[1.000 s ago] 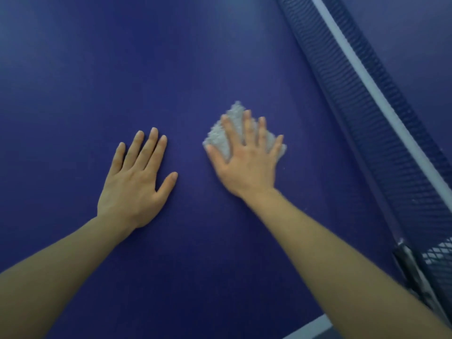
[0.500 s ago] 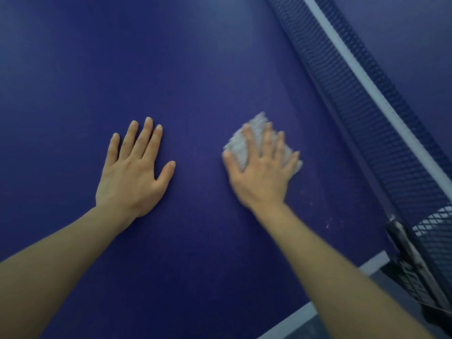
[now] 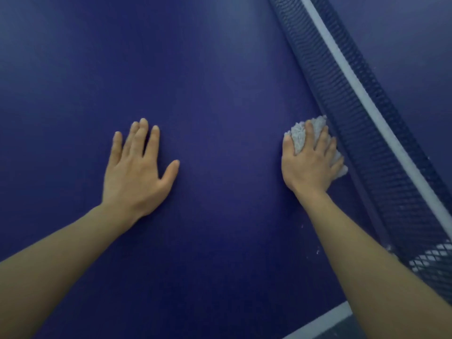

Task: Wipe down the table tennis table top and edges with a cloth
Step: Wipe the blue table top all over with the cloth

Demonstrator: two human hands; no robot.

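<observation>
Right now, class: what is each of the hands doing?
Left hand: open, flat on the table top.
Right hand: open, pressing the cloth.

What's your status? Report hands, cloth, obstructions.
Left hand flat on table top, holding nothing. Right hand pressing cloth down beside net. Net blocks further travel that way.

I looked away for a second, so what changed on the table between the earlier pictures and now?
The right hand slid the cloth rightward across the table top until it reached the foot of the net. It presses the cloth flat as before. The left hand stayed flat on the table.
</observation>
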